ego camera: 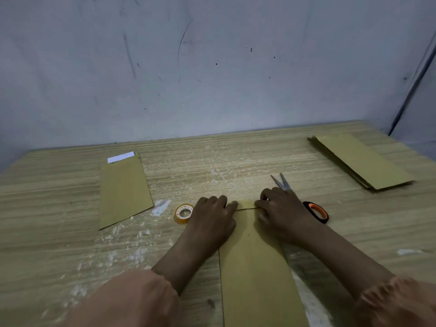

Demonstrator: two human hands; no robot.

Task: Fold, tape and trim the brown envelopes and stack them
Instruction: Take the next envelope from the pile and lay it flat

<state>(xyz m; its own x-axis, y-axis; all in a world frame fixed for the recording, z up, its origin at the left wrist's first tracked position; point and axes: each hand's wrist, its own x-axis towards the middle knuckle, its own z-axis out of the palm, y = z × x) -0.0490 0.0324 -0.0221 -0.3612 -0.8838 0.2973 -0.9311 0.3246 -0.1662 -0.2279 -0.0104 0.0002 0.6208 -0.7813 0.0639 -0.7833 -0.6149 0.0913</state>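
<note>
Matt paper envelope (254,267), wood-grain table (59,208)
</note>
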